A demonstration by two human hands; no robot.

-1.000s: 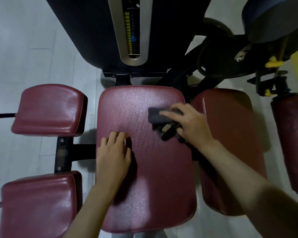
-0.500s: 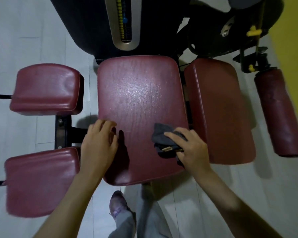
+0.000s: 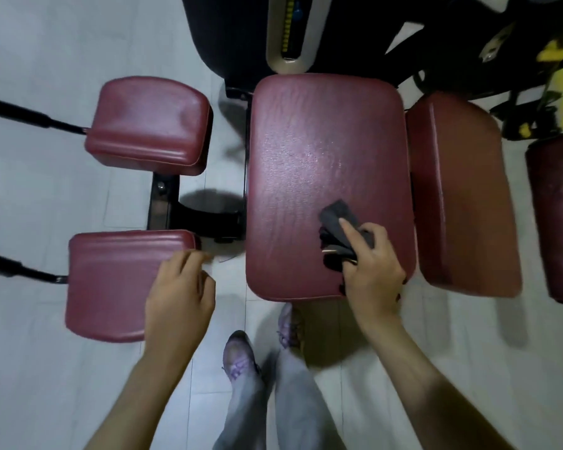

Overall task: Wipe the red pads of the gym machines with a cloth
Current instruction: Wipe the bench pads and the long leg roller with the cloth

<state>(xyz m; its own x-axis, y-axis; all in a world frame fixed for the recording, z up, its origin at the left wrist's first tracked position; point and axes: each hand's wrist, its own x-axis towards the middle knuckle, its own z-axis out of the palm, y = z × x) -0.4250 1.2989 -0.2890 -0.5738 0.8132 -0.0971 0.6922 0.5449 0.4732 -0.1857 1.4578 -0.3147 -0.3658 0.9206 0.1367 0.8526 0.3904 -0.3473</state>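
Observation:
A large red seat pad (image 3: 319,164) lies in the middle of the view. My right hand (image 3: 371,271) grips a dark grey cloth (image 3: 337,219) and presses it on the pad's near right part. My left hand (image 3: 179,297) hovers off the seat with loosely curled fingers and holds nothing, over the right end of the near left red pad (image 3: 111,280). A second small red pad (image 3: 147,125) sits further back on the left. Right of the seat lies another long red pad (image 3: 462,196), and a red roller pad (image 3: 556,216) is at the right edge.
The black weight-stack housing (image 3: 234,37) with its yellow scale stands behind the seat. Black frame bars (image 3: 163,203) join the left pads. Black and yellow levers (image 3: 533,69) crowd the upper right. My feet (image 3: 241,355) stand on the pale tiled floor just in front of the seat.
My right hand has drawn the cloth toward the seat's near edge. My left hand has lifted off the seat and moved left over the near small pad. The camera has pulled back.

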